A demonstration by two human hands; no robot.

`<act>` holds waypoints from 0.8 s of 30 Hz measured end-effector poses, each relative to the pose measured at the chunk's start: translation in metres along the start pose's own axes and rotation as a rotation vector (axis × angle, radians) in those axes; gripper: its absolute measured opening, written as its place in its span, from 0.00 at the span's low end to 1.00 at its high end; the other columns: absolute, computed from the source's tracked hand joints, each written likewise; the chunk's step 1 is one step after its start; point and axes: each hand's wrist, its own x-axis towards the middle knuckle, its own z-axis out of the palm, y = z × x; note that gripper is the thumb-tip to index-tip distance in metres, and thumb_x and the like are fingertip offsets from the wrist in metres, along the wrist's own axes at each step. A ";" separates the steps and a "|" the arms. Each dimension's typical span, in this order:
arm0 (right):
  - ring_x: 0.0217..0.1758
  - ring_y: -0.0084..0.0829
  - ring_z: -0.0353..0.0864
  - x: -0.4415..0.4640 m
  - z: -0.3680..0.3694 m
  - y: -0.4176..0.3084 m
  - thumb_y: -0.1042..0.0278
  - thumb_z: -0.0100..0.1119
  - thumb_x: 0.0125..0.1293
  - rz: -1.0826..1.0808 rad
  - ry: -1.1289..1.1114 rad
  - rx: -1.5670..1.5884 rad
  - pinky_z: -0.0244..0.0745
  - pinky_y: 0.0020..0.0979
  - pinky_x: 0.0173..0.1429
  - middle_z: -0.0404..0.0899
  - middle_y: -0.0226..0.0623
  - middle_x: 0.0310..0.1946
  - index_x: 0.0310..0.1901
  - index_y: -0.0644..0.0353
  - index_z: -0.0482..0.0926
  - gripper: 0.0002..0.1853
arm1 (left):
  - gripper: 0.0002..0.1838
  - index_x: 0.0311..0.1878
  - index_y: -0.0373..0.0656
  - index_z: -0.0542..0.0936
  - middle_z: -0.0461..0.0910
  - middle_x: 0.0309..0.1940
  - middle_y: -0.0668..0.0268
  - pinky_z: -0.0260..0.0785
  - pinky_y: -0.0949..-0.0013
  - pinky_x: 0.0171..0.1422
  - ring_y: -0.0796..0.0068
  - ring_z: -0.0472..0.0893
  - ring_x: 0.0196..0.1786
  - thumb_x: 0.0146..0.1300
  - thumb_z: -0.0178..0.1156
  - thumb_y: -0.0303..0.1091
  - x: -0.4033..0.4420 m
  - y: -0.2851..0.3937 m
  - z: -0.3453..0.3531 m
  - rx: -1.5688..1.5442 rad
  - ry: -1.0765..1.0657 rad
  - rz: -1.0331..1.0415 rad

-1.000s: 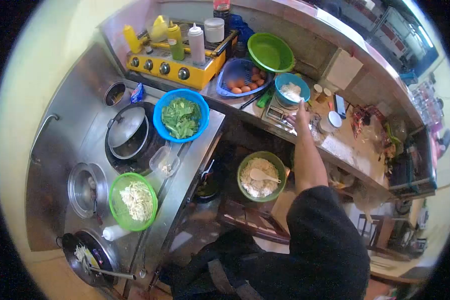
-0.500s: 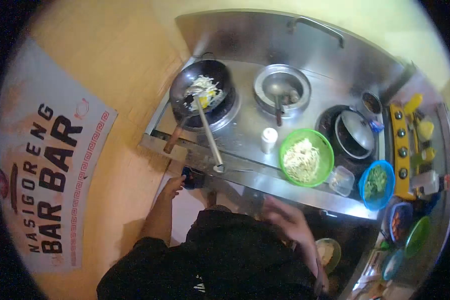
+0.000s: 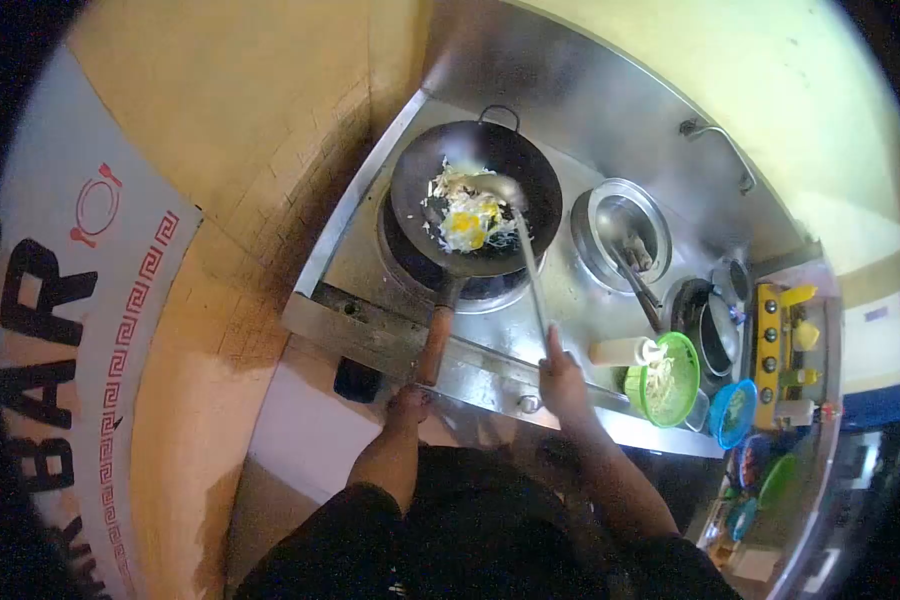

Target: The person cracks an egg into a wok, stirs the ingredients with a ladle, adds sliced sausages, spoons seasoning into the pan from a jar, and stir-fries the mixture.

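Observation:
A black wok (image 3: 535,185) tilts slightly on the burner at the left of the stove. In it lie pale shreds with yellow egg (image 3: 470,228). My right hand (image 3: 562,385) is closed round the long metal handle of a ladle (image 3: 498,188), whose bowl rests in the wok on the food. My left hand (image 3: 408,402) is curled at the stove's front edge, just below the end of the wok's wooden handle (image 3: 434,345); what its fingers hold, if anything, is hidden. A white bottle (image 3: 620,351) leans over the green basket (image 3: 692,372) of pale shreds.
Right of the wok, a metal pot (image 3: 588,250) has another ladle (image 3: 642,292) in it. A blue basket (image 3: 734,428) and a lidded dark pan (image 3: 718,335) stand farther right. The steel backsplash (image 3: 570,85) closes off the back. A round knob (image 3: 530,404) is on the stove front.
My right hand has come up from beside my body and taken the ladle, which was leaning in the wok. My left hand has come closer to the wok handle. The view has shifted left.

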 end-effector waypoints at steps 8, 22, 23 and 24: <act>0.28 0.53 0.80 0.009 -0.063 -0.055 0.66 0.46 0.67 0.025 -0.266 -0.092 0.75 0.49 0.35 0.78 0.56 0.25 0.70 0.49 0.54 0.30 | 0.13 0.43 0.40 0.76 0.77 0.36 0.52 0.75 0.55 0.43 0.58 0.78 0.40 0.61 0.55 0.40 0.013 0.017 0.028 -0.341 0.509 0.038; 0.30 0.53 0.81 0.032 -0.072 -0.036 0.70 0.48 0.62 0.014 -0.210 -0.501 0.78 0.48 0.39 0.79 0.57 0.27 0.71 0.50 0.48 0.35 | 0.23 0.55 0.47 0.72 0.79 0.39 0.62 0.68 0.57 0.37 0.64 0.78 0.34 0.60 0.58 0.48 -0.155 0.191 0.128 1.156 0.864 -0.184; 0.31 0.53 0.81 0.047 -0.060 -0.033 0.71 0.48 0.62 0.051 -0.186 -0.378 0.78 0.48 0.39 0.79 0.57 0.27 0.71 0.49 0.48 0.36 | 0.23 0.55 0.46 0.71 0.80 0.39 0.61 0.67 0.55 0.39 0.64 0.78 0.35 0.61 0.57 0.48 -0.176 0.198 0.147 1.158 1.057 -0.218; 0.31 0.53 0.81 0.042 -0.060 -0.043 0.71 0.48 0.62 0.042 -0.218 -0.410 0.78 0.49 0.39 0.79 0.57 0.27 0.71 0.48 0.48 0.36 | 0.24 0.58 0.52 0.70 0.79 0.42 0.62 0.65 0.55 0.38 0.65 0.77 0.38 0.62 0.54 0.51 -0.199 0.216 0.120 1.175 1.115 -0.284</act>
